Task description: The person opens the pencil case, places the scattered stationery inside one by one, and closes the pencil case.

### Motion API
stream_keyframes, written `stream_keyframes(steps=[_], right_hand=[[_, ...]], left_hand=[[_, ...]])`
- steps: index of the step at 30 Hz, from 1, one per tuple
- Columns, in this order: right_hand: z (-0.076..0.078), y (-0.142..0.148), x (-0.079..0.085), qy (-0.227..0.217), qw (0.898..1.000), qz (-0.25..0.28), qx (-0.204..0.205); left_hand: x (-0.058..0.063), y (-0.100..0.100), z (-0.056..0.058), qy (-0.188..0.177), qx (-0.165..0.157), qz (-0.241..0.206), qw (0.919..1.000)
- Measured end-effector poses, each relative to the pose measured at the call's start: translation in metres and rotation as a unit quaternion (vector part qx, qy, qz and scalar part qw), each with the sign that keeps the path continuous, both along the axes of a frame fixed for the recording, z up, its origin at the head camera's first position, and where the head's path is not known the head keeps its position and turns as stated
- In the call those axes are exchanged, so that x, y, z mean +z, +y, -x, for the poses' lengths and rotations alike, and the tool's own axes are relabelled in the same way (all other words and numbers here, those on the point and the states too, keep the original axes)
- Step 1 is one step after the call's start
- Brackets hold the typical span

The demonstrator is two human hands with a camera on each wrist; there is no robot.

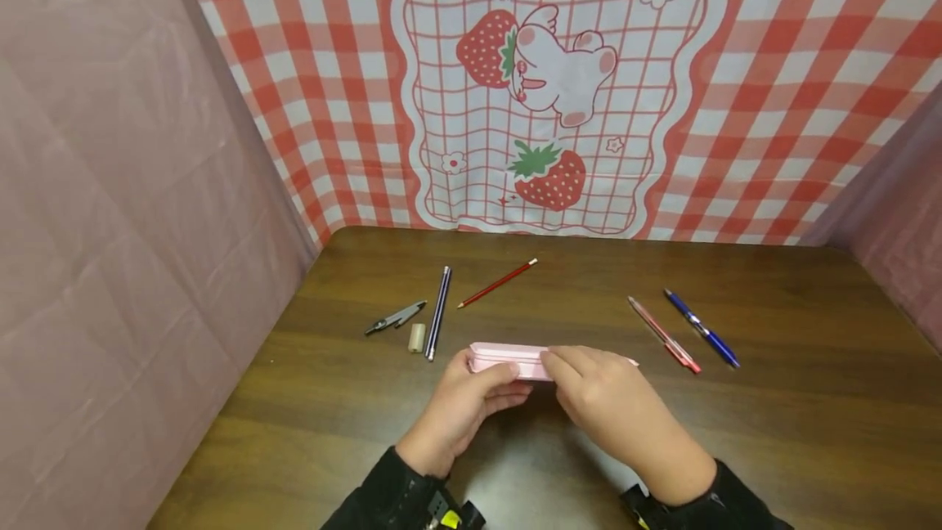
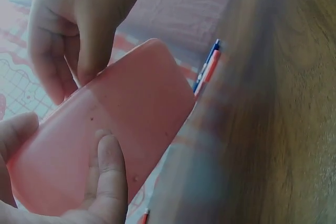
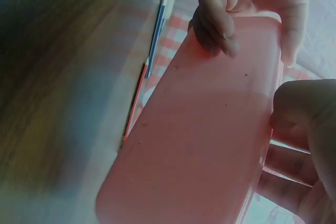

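Observation:
A pink pencil case (image 1: 508, 353) is held just above the table in front of the person, its smooth underside filling both wrist views. My left hand (image 1: 467, 403) grips the case's left end, thumb on the near side and fingers beneath. At the right part, my right hand (image 1: 607, 395) pinches the long edge between thumb and fingers, as the left wrist view also shows (image 2: 86, 30). The lid seems closed in the head view; what lies inside is hidden.
Left of the case lie a compass (image 1: 396, 318), an eraser (image 1: 416, 338), a dark striped pencil (image 1: 438, 313) and a red pencil (image 1: 498, 283). On the right are a red pen (image 1: 664, 334) and a blue pen (image 1: 702, 328). A checked cloth (image 1: 353, 105) hangs behind the wooden table (image 1: 795, 415).

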State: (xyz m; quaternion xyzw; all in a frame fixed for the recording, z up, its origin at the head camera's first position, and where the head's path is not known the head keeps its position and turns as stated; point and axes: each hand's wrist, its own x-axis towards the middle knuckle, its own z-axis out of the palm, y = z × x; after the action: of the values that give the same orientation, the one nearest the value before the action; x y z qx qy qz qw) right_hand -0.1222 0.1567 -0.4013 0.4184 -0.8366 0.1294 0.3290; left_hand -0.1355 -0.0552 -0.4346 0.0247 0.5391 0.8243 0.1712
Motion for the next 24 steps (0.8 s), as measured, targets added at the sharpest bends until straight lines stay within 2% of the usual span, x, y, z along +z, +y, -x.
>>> stream_keyframes(steps=[4,7,10,12,15,21,24], right_hand=[[0.007,0.011,0.001,-0.051,0.998,0.012,-0.026],[0.015,0.025,0.001,-0.127,0.990,0.044,-0.051],[0.024,0.041,-0.004,-0.214,0.970,0.099,-0.055],[0.029,0.051,-0.009,-0.268,0.953,0.139,-0.042],[0.036,0.061,-0.017,-0.325,0.928,0.182,-0.009],[0.042,0.071,-0.031,-0.359,0.900,0.241,0.059],[0.043,0.073,-0.035,-0.368,0.890,0.259,0.074]], left_hand=[[-0.001,-0.002,0.003,0.012,0.006,-0.002,0.9999],[-0.002,-0.005,0.005,0.018,0.010,-0.004,0.9998],[-0.004,-0.006,0.006,0.022,0.005,-0.012,0.9997],[-0.005,-0.006,0.007,0.027,-0.001,-0.018,0.9995],[-0.005,-0.007,0.007,0.036,-0.009,-0.026,0.9990],[-0.003,-0.008,0.007,0.048,-0.013,-0.039,0.9980],[-0.002,-0.008,0.007,0.054,-0.014,-0.046,0.9974]])
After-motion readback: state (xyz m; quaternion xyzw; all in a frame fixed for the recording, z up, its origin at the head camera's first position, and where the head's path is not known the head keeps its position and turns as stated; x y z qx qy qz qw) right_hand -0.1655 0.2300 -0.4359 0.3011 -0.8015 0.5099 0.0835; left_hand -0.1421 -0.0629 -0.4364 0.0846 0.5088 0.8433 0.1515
